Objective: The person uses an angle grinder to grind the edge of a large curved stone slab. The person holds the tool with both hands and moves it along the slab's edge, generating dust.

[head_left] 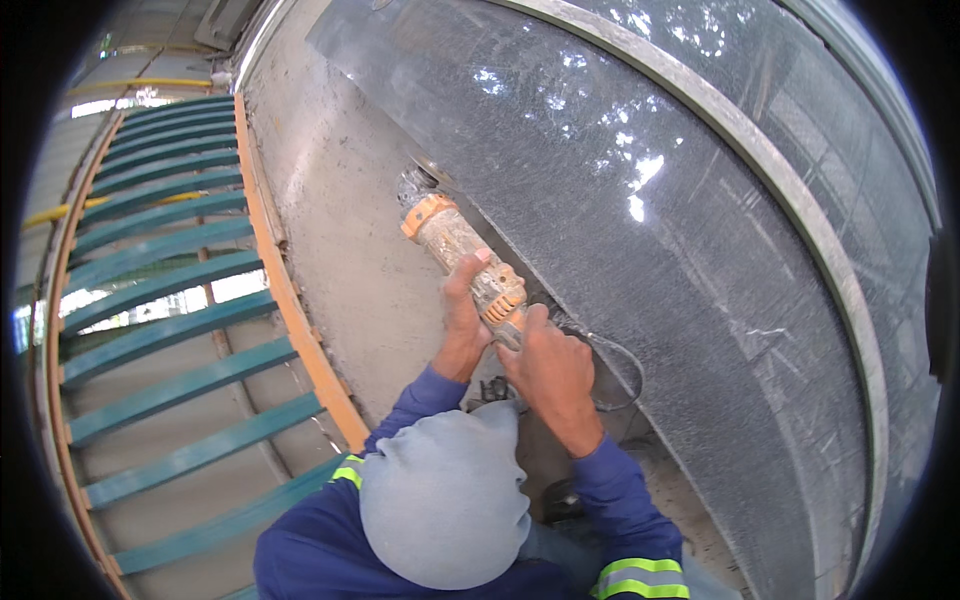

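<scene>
Both hands wrapped on dusty orange angle grinder (pixel 462 255), left hand (pixel 463 320) mid-body, right hand (pixel 548 365) at rear; disc end against dark granite slab (pixel 640 200) edge, far-centre. Heavy, stiff, dust-slick; best gripped by body.

A large dark polished stone slab (pixel 680 230) was seen at the right, its dusty surface marked with fine scratches and bright reflections of daylight and foliage. A pale grey rim (pixel 800 210) was curved along it. A dusty concrete surface (pixel 330 220) was laid beside it, bordered by an orange edge (pixel 290 300). Teal crossbars (pixel 170 290) were set in rows at the left, with daylight showing between them.
</scene>
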Tool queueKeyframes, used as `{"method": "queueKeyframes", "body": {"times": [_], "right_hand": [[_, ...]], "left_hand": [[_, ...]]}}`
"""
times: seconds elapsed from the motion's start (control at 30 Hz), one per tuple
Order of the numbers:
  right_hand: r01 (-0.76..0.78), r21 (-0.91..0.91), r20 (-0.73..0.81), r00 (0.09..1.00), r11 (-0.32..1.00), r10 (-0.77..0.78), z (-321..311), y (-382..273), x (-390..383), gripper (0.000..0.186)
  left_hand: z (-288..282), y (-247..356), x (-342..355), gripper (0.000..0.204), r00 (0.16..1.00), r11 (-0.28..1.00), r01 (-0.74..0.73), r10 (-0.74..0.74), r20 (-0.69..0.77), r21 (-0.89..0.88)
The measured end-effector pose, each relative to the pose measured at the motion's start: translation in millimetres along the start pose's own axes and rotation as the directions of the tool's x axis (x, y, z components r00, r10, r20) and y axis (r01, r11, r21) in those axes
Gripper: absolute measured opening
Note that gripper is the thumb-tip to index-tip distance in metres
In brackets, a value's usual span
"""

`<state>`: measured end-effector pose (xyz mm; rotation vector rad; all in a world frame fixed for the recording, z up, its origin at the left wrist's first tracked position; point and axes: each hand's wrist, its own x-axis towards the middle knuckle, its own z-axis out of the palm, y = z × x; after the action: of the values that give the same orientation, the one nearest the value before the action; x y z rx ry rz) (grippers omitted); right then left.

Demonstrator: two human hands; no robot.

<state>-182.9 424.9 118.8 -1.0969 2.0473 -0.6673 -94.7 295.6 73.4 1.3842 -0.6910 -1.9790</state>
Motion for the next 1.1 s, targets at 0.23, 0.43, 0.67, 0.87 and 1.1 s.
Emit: {"method": "queueKeyframes", "body": {"times": [0.23,0.43,0.67,0.87,1.1], "right_hand": [[0.04,0.028,-0.042,0.998,0.999,-0.039,20,4,15,0.046],[0.016,0.008,-0.015,1.0,1.0,-0.016,21,2,19,0.043],[0.004,0.005,-0.001,1.0,1.0,-0.004,6,-1,8,0.045],[0.012,-0.012,-0.003,1.0,1.0,-0.012,2,-2,5,0.045],[-0.015,-0.014,0.026,1.0,1.0,0.015,-3,-4,4,0.042]], "left_hand": [[-10,2,18,0.047,1.0,0.999,-0.028,0.027,0.015,0.045],[-9,0,21,0.044,1.0,0.999,-0.012,0.012,0.021,0.036],[-1,1,7,0.042,1.0,1.0,-0.018,0.018,0.008,0.02],[1,0,3,0.042,0.999,0.999,-0.032,0.032,-0.004,0.016],[3,1,0,0.042,0.999,0.999,-0.04,0.041,-0.019,0.03]]}}
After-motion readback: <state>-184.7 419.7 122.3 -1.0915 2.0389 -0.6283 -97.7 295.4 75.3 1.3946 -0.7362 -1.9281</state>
